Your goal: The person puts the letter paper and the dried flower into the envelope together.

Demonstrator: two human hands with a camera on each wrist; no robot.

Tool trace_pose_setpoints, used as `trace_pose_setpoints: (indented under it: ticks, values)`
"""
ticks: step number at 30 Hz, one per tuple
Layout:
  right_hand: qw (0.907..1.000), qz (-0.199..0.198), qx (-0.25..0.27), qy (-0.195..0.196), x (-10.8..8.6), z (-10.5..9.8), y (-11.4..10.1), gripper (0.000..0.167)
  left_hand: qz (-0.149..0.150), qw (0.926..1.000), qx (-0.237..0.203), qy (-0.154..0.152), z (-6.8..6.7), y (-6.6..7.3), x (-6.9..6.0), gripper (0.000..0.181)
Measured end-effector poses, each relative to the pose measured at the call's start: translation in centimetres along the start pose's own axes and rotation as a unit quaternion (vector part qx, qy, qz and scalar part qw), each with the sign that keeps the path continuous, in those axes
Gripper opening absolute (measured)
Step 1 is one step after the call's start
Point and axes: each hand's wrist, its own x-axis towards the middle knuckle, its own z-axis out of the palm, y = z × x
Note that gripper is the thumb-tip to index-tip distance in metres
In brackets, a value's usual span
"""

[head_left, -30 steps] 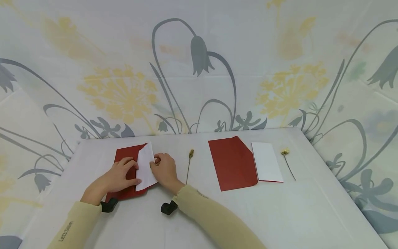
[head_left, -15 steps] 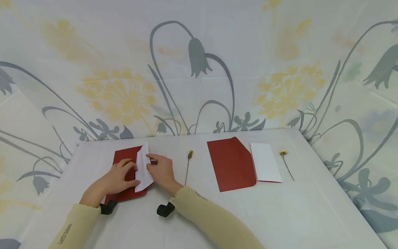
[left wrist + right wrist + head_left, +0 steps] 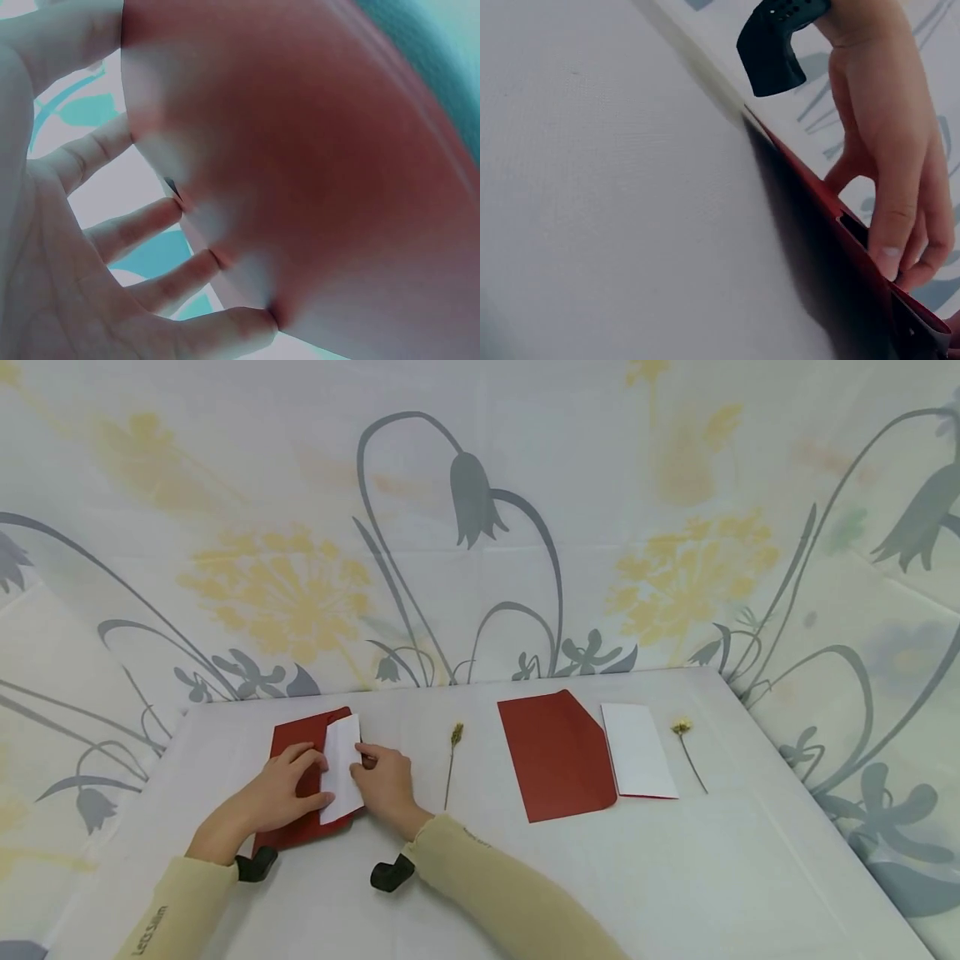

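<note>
A red envelope-like sheet point(image 3: 300, 731) lies at the left of the table, and a creased white card point(image 3: 342, 781) sits over its right part. My left hand point(image 3: 273, 793) rests on the red sheet with fingers spread. In the left wrist view, the fingertips of the left hand point(image 3: 67, 255) press a reddish surface. My right hand point(image 3: 386, 781) pinches the card's right edge. In the right wrist view, thumb and fingers of the right hand point(image 3: 900, 157) are at the rim of a raised red sheet point(image 3: 802, 172). How far the card reaches under the red is hidden.
A dried flower stem point(image 3: 450, 768) lies just right of my right hand. Farther right are a second red sheet with a cut corner point(image 3: 557, 760), a white folded card point(image 3: 640, 750) and a yellow dried flower point(image 3: 682, 727). A patterned cloth point(image 3: 480, 568) stands behind the table point(image 3: 720, 877).
The right hand has shifted slightly left with the white card's right edge. The card's upper tip has come down and leftward. The left hand has stayed nearly in place.
</note>
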Motion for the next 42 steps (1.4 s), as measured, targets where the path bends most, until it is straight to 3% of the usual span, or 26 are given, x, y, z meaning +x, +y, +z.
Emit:
trace_pose_setpoints:
  ticks: [9, 19, 30, 37, 42]
  values:
    - [0.9996, 0.023, -0.006, -0.014, -0.2, 1.1, 0.8, 0.029, 0.006, 1.0000, 0.000, 0.002, 0.2, -0.3, -0.1, 0.045]
    - [0.9992, 0.020, 0.025, 0.025, -0.3, 0.8, 1.1, 0.024, 0.009, 0.9999, -0.005, -0.006, -0.2, -0.1, 0.0, 0.045]
    - [0.9997, -0.009, -0.004, -0.021, 0.0, 0.5, 0.5, 0.023, 0.015, 0.9999, -0.006, -0.006, -0.2, -0.3, 0.0, 0.046]
    - [0.9986, 0.001, 0.011, -0.051, 0.4, 0.8, 0.3, 0.027, 0.019, 0.9998, -0.009, -0.006, -0.2, -0.5, 0.0, 0.042]
    - [0.9962, -0.024, 0.014, -0.082, 0.9, 1.1, 0.5, 0.032, 0.026, 0.9995, -0.015, -0.004, -0.2, -0.5, 0.1, 0.040]
